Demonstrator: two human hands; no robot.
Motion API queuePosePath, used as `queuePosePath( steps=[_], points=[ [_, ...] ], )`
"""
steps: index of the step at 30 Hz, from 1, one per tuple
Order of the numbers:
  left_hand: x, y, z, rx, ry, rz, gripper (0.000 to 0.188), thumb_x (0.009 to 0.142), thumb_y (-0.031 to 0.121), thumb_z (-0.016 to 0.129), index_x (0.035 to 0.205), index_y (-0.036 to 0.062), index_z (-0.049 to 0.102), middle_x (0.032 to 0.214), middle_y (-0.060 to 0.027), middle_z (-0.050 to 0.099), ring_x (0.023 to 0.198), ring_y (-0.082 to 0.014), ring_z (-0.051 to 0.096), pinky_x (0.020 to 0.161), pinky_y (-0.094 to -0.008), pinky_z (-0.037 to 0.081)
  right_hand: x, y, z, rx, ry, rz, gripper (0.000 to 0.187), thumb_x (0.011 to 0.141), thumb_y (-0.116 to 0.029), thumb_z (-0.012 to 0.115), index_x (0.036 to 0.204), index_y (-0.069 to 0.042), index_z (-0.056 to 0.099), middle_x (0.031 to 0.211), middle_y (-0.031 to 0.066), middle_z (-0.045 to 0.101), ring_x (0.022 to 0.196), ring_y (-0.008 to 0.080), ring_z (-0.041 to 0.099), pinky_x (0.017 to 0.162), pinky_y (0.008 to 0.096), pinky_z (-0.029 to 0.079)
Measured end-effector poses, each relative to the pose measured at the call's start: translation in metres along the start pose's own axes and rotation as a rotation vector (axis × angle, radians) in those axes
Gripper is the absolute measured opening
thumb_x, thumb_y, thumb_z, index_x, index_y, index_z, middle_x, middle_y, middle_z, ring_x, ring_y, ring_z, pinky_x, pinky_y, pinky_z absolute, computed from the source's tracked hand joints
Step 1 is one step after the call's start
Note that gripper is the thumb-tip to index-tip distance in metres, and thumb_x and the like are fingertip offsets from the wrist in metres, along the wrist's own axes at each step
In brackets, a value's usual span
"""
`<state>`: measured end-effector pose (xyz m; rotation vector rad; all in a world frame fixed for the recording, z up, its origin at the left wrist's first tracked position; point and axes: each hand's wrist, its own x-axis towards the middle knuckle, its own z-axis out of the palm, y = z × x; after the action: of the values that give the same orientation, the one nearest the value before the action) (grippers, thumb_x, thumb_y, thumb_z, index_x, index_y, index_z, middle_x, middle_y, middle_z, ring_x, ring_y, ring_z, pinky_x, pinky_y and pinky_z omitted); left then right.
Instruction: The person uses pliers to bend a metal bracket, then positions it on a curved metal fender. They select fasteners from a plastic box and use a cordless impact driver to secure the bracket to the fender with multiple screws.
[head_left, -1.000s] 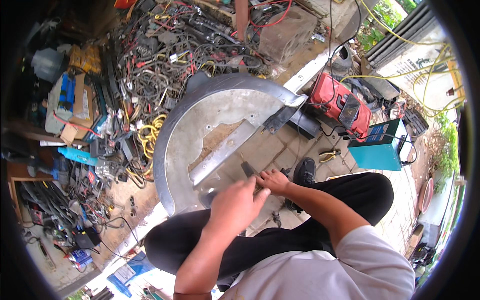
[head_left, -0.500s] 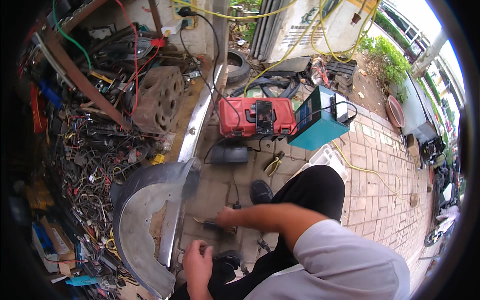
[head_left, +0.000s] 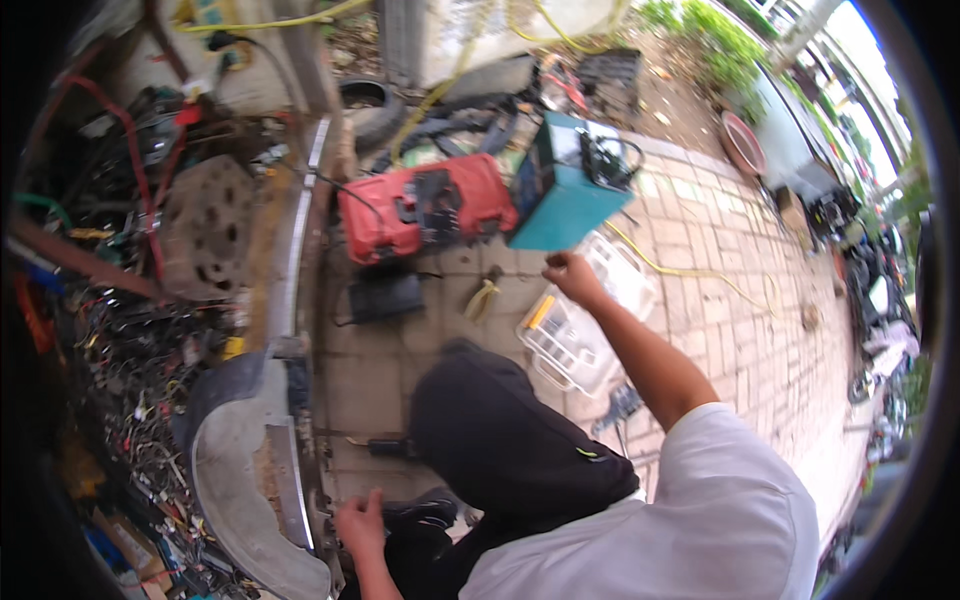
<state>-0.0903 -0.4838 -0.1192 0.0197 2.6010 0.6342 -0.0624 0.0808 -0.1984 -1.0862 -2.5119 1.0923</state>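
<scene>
My right hand (head_left: 574, 277) is over the far edge of a white plastic compartment case (head_left: 600, 330), just in front of a teal box (head_left: 575, 200). Its fingers are curled together, and anything between them is too small to make out. My left hand (head_left: 361, 526) is beside the lower end of a curved grey fender-like panel (head_left: 222, 450), fingers apart and nothing visible in them. A black-handled tool with a thin bent metal tip (head_left: 385, 447) lies on the paving, partly hidden by my knee.
A red toolbox (head_left: 470, 190) with a phone (head_left: 437, 200) on top stands ahead, a black power adapter (head_left: 386, 297) in front of it. Yellow-handled pliers (head_left: 483, 297) lie nearby. Tangled wires and parts (head_left: 120, 380) fill the left side. A yellow cord (head_left: 690, 278) crosses the paving.
My right hand has left the black-handled tool and moved up and right to the white case. The tool stays on the ground. My knee covers more, and the view has shifted right.
</scene>
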Motion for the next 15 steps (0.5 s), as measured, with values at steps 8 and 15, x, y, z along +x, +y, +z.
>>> queuePosePath(
  steps=[8, 15],
  points=[
    [0.003, -0.020, 0.037, 0.030, -0.070, 0.287, 0.028, 0.075, 0.008, 0.077, 0.096, -0.0019, 0.062, 0.097, -0.0169, 0.069, 0.099, -0.0315, 0.063, 0.085, -0.0429, 0.049, -0.151, 0.185, 0.038, -0.149, -0.055, 0.457, 0.031, 0.076, -0.021, 0.067, 0.099, -0.003, 0.075, 0.096, 0.0200, 0.073, 0.092, 0.0350, 0.071, 0.087, 0.0413, 0.056],
    [0.000, -0.028, 0.032, -0.052, -0.205, -0.059, 0.018, 0.078, 0.006, 0.074, 0.083, -0.0055, 0.061, 0.077, -0.0182, 0.065, 0.070, -0.0280, 0.063, 0.068, -0.0385, 0.049, -0.153, 0.195, 0.054, -0.236, -0.115, 0.544, 0.021, 0.079, -0.018, 0.065, 0.094, -0.008, 0.076, 0.099, 0.0163, 0.073, 0.096, 0.0370, 0.069, 0.088, 0.0443, 0.055]
  ],
)
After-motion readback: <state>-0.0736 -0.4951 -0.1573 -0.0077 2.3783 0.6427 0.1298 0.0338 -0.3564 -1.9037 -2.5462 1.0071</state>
